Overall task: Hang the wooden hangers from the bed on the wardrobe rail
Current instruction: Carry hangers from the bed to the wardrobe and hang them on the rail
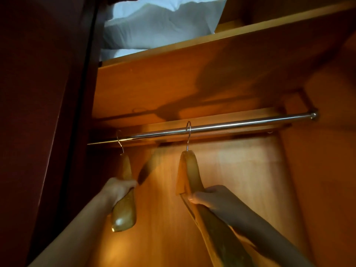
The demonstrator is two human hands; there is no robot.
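I look up into a wooden wardrobe. A shiny metal rail (240, 124) runs across it from lower left to upper right. My left hand (117, 187) grips a wooden hanger (125, 207) whose wire hook sits over the rail's left end. My right hand (210, 197) grips a second wooden hanger (189, 174) by its arm; its hook is looped over the rail near the middle. Both hangers hang below the rail, seen edge-on.
A wooden shelf (212, 38) lies above the rail with white pillows (159, 24) on it. A dark door frame (81, 112) stands at the left. The wardrobe's side wall (317, 170) closes the right. The rail's right half carries nothing.
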